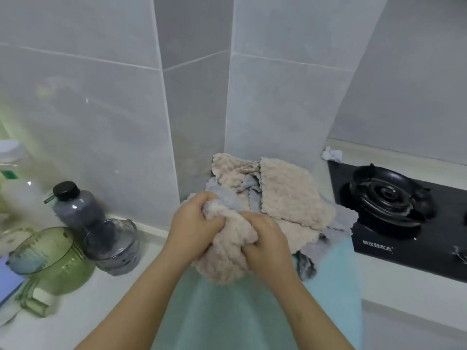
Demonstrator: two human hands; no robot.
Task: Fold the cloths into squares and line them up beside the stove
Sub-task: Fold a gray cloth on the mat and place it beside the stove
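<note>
A bunched beige cloth (227, 251) hangs between my hands above a light blue towel (333, 286) spread on the counter. My left hand (192, 228) grips its upper left part, and my right hand (267, 246) grips its right side, fingers curled into the fabric. Behind them lies a loose pile of beige cloths (285, 195) mixed with grey-blue cloths (227, 195), close to the wall corner. The black gas stove (394, 198) sits to the right of the pile.
On the left stand a green measuring jug (50, 258), a clear grey cup (113, 246), a dark-capped bottle (75, 205) and pale plastic bottles (22, 188). A crumpled white scrap (332, 154) lies behind the stove. Tiled walls close the back.
</note>
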